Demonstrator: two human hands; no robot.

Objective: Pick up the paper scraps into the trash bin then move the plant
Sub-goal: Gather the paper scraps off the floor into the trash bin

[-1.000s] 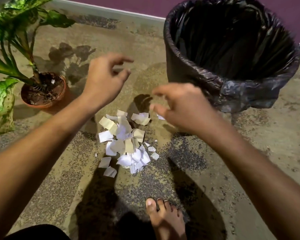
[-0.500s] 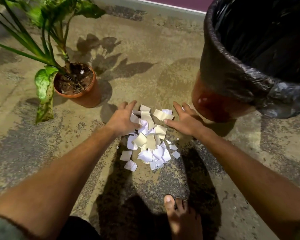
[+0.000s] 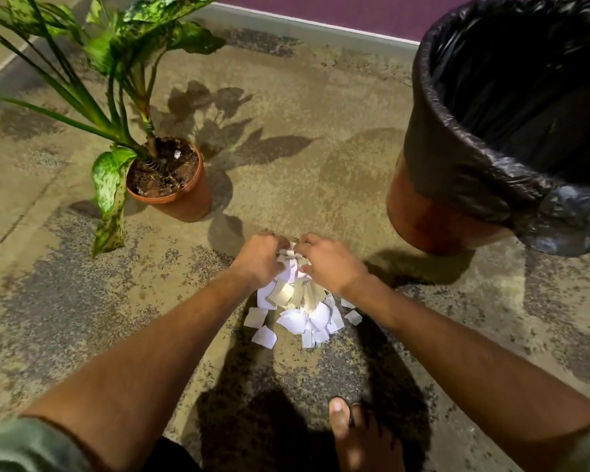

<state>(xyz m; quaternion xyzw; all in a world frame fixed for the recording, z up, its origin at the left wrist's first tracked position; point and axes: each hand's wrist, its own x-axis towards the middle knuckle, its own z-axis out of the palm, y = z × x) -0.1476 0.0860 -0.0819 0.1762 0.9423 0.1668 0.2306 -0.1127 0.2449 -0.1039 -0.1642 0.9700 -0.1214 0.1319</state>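
So the paper scraps [image 3: 298, 310] lie in one heap on the rough floor [image 3: 321, 158], in front of the person's bare foot [image 3: 351, 434], and it seems that none of them has gone into the trash bin [image 3: 433, 219] yet. The heap is between the bin and the plant [image 3: 171, 178]. A few loose pieces lie at its near and left edge, a little apart from the rest.

The left hand [image 3: 261, 255] and the right hand [image 3: 327, 262] are both at the far side of the heap, close together, almost touching each other. Their fingers are curled down and inward around the top pieces, so I judge that they are gathering a first handful. How many scraps they really hold I cannot tell, because the fingertips are hidden under the hands.

The bin stands to the right, near but not touching the heap, with a black bag folded over its rim. Its inside is dark, and I see no paper there. The plant stands upright in its brown pot at the left, apart from the heap. One small white bit lies on its soil; it may be a scrap.

My judgement: the task is only at its beginning. All the scraps must still go into the bin, probably in several handfuls, and the plant is not moved yet.
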